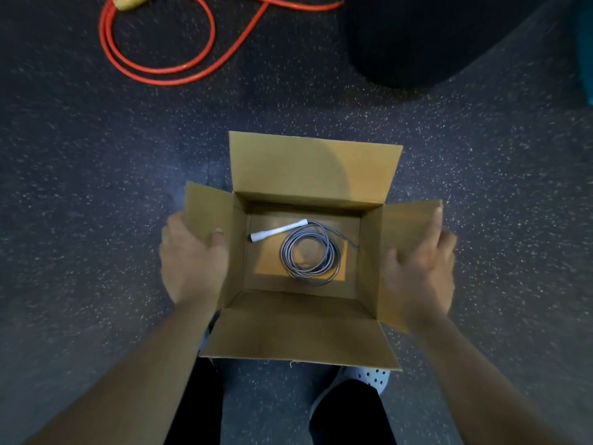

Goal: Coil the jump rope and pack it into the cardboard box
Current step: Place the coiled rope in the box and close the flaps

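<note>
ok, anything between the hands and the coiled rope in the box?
Nothing visible. All four flaps of the cardboard box are folded out, so the coiled jump rope lies exposed inside. The left hand grips the left flap; the right hand rests on the right flap.

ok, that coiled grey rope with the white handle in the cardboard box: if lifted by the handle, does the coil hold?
Probably not: the thin grey coiled rope lies in loose, untied loops, so it would likely unspool. One free end sticks out rightward, hinting some springiness. The slim white handle looks round, so may roll.
</note>
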`<state>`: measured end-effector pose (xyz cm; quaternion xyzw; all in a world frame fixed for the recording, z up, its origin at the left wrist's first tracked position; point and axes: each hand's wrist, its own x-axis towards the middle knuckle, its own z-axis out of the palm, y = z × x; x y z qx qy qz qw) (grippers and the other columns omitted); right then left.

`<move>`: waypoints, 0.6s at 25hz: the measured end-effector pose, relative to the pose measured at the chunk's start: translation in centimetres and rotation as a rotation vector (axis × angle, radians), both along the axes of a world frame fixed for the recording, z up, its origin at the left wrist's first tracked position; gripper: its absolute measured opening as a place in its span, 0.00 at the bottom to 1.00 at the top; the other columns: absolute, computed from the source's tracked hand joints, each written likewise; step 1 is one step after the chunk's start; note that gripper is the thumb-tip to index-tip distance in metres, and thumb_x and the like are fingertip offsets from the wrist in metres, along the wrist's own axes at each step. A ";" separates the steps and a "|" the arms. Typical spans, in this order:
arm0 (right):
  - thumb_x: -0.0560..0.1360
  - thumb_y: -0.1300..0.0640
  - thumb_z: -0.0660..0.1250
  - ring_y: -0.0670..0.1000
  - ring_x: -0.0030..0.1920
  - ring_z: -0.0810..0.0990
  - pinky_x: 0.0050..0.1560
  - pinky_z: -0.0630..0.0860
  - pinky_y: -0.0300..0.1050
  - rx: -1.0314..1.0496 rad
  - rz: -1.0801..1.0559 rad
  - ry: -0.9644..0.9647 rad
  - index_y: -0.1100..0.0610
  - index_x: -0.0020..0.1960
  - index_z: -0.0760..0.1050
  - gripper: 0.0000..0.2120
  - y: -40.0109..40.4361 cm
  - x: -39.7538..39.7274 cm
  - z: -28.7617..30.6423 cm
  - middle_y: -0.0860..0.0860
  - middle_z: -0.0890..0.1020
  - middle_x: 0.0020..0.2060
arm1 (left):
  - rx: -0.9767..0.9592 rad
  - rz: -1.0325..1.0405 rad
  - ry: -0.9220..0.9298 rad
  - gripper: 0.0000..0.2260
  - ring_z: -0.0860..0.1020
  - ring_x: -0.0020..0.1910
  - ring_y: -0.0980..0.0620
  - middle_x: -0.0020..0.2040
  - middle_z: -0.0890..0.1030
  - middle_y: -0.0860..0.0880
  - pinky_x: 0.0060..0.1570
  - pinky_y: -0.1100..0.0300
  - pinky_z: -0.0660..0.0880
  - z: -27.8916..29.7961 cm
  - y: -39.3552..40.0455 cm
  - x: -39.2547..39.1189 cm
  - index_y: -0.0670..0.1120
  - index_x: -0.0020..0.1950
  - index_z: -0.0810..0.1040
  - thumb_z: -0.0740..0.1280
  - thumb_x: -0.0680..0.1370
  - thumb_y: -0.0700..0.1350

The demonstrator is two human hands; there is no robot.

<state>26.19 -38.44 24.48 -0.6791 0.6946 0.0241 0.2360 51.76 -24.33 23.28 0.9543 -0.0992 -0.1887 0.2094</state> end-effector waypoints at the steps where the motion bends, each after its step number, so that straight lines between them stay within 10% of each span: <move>1: 0.78 0.54 0.69 0.63 0.62 0.76 0.50 0.77 0.57 -0.022 0.034 -0.054 0.52 0.84 0.41 0.46 1.0 1.2 0.5 0.61 0.67 0.71 | -0.016 -0.054 -0.028 0.24 0.76 0.61 0.42 0.64 0.76 0.46 0.53 0.46 0.75 0.3 -0.6 -1.5 0.49 0.69 0.70 0.70 0.75 0.52; 15: 0.81 0.52 0.60 0.60 0.74 0.64 0.69 0.71 0.54 0.226 0.571 0.238 0.63 0.81 0.52 0.34 4.9 6.9 -8.6 0.58 0.57 0.80 | 0.336 -0.942 -0.079 0.32 0.64 0.72 0.42 0.77 0.61 0.46 0.68 0.45 0.65 -7.7 -1.2 -6.7 0.48 0.80 0.55 0.62 0.79 0.56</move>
